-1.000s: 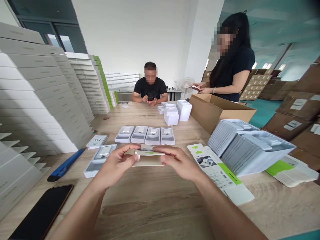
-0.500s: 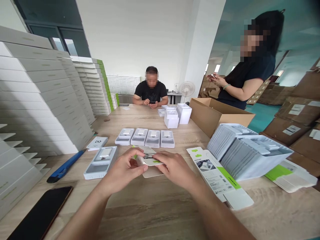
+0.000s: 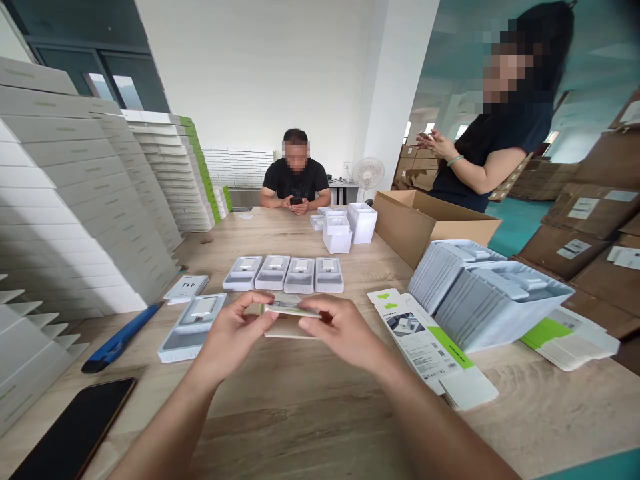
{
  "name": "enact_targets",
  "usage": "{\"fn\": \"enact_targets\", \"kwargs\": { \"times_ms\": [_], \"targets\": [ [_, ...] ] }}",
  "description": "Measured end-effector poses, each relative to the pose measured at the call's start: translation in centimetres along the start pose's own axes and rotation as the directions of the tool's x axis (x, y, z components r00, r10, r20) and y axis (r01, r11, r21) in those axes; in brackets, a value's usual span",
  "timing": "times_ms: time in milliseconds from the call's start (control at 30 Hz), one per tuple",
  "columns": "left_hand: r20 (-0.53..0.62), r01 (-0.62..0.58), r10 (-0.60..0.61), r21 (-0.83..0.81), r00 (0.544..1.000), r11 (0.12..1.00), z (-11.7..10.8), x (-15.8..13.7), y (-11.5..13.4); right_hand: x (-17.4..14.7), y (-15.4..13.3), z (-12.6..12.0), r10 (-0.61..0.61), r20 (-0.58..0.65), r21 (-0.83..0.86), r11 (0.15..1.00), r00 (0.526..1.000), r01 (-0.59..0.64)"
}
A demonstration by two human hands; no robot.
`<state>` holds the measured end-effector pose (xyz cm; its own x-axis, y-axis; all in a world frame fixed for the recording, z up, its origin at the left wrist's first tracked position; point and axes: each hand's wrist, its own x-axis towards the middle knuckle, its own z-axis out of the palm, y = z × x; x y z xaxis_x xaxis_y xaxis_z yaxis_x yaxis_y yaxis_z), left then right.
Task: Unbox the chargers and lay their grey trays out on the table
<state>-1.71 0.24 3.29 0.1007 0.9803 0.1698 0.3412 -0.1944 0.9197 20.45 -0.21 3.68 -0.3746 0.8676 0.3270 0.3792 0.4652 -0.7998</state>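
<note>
Between my two hands, a small printed cardboard box point(image 3: 291, 307) is held low over the table, one flap or panel hanging toward me. My left hand point(image 3: 243, 330) pinches its left edge, thumb in front. At its right edge, my right hand point(image 3: 340, 327) grips with thumb and fingers. A white tray point(image 3: 193, 327) with a small white device in it lies left of my left hand. Beyond the box stands a row of several similar trays point(image 3: 285, 273). To the right, flat printed box blanks point(image 3: 425, 347) lie on the wooden table point(image 3: 280, 420).
Nested trays point(image 3: 500, 293) stand at right before an open brown carton point(image 3: 410, 223). At left are stacked white boxes point(image 3: 85, 173), leaflets point(image 3: 186, 289), a blue cutter point(image 3: 120, 339) and a phone point(image 3: 75, 427). One person point(image 3: 295, 177) sits opposite; another point(image 3: 495, 153) stands at right.
The box in my hands has tilted so its top panel is seen more edge-on. My right hand's thumb has come round to its front. The whole view has shifted slightly.
</note>
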Motion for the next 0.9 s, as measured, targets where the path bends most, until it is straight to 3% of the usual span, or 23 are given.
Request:
{"fn": "enact_targets", "kwargs": {
  "times_ms": [100, 233, 333, 467, 567, 700, 833, 900],
  "targets": [
    [-0.004, 0.023, -0.024, -0.134, 1.000, 0.991, -0.3, 0.3, -0.1, 0.3, 0.8, -1.2, 0.115, 0.096, 0.390, 0.910, 0.989, -0.144],
    [-0.017, 0.012, -0.015, -0.194, 1.000, 0.981, -0.1, 0.0, 0.3, 0.6, 1.5, -1.5, 0.099, 0.167, 0.520, 0.836, 0.981, -0.173],
    [-0.039, 0.022, -0.032, -0.248, 0.999, 0.969, 0.0, -0.1, 0.4, 0.7, 1.7, -0.7, 0.088, 0.145, 0.523, 0.839, 0.986, -0.152],
    [-0.013, 0.022, -0.026, -0.266, 1.000, 0.964, 0.2, -0.1, 0.0, 0.8, 2.1, 0.1, 0.109, 0.004, 0.458, 0.884, 0.994, -0.098],
    [0.035, 0.016, -0.008, -0.239, 0.999, 0.971, 0.5, 0.0, -0.3, 0.9, 2.5, 0.2, 0.116, 0.007, 0.420, 0.901, 0.993, -0.108],
    [0.069, 0.032, -0.024, -0.119, 0.997, 0.992, 0.7, -0.2, 0.1, 0.7, 2.4, 0.3, 0.115, -0.015, 0.354, 0.930, 0.993, -0.103],
    [0.183, 0.052, -0.075, 0.131, 0.980, 0.990, 0.0, -0.6, 0.7, 0.4, 1.6, 0.5, 0.053, -0.022, 0.240, 0.970, 0.998, -0.046],
    [0.231, 0.054, -0.095, 0.179, 0.968, 0.982, -0.4, -0.7, 0.7, 0.4, 1.4, 0.4, 0.079, 0.009, 0.272, 0.959, 0.997, -0.078]
  ]
}}
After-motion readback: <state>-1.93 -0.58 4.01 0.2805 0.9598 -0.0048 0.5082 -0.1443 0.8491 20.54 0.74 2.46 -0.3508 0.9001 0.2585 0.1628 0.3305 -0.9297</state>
